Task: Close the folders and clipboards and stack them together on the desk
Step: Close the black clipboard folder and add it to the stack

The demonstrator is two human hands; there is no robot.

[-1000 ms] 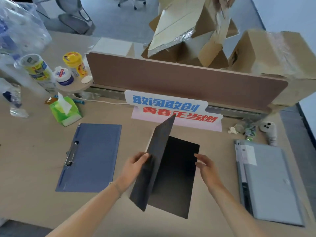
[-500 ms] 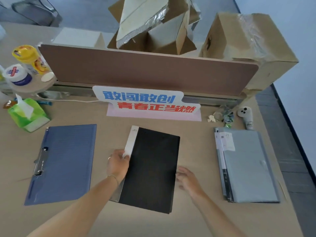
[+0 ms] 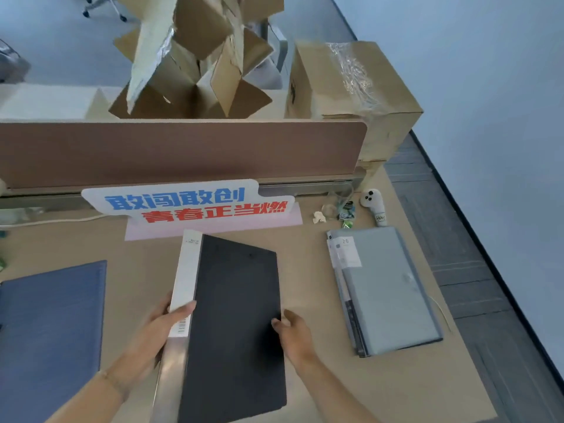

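Observation:
The black folder [image 3: 235, 315] with a white spine is closed and held between both hands above the desk's middle. My left hand [image 3: 158, 331] grips its white spine on the left, thumb on top. My right hand [image 3: 293, 331] holds its right edge. A blue clipboard [image 3: 52, 331] lies flat at the left, partly cut off by the frame. A grey folder [image 3: 387, 291] lies closed at the right with a white label near its top left corner.
A brown divider panel [image 3: 183, 151] runs along the back of the desk [image 3: 305, 239], with a printed sign [image 3: 189, 203] leaning in front. Cardboard boxes [image 3: 351, 83] stand behind. A white controller [image 3: 374, 203] and small scraps lie past the grey folder. The desk's right edge drops to dark floor.
The black folder went from half open to closed, then rose off the desk in both hands. My view has swung to the right, so the blue clipboard is mostly out of frame.

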